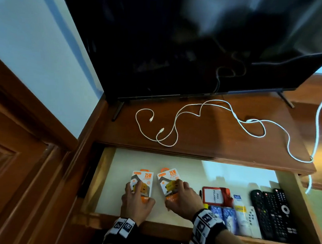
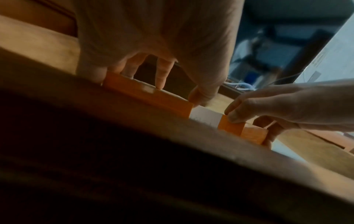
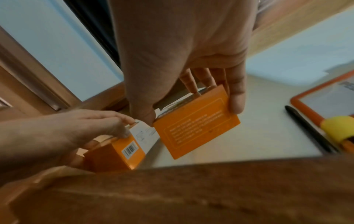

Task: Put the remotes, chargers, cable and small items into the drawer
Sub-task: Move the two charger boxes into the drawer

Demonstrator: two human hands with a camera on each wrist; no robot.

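Two orange-and-white 25W charger boxes lie side by side in the left half of the open drawer (image 1: 104,175). My left hand (image 1: 137,193) grips the left charger box (image 1: 145,177) by its sides, thumb on one edge and fingers on the other (image 2: 161,78). My right hand (image 1: 180,192) pinches the right charger box (image 1: 169,176) between thumb and fingers; its near end looks tilted up off the drawer floor (image 3: 197,128). Three black remotes (image 1: 275,211) lie at the drawer's right end. A white cable (image 1: 200,113) sprawls on the wooden top under the TV.
Between boxes and remotes the drawer holds an orange badge holder (image 1: 218,196), a black pen (image 3: 308,128), blue packets (image 1: 226,216) and a white tube (image 1: 242,215). The TV (image 1: 179,47) overhangs the cabinet top. A second white cord (image 1: 321,105) hangs at the right. The drawer's front rail (image 1: 168,228) is under my wrists.
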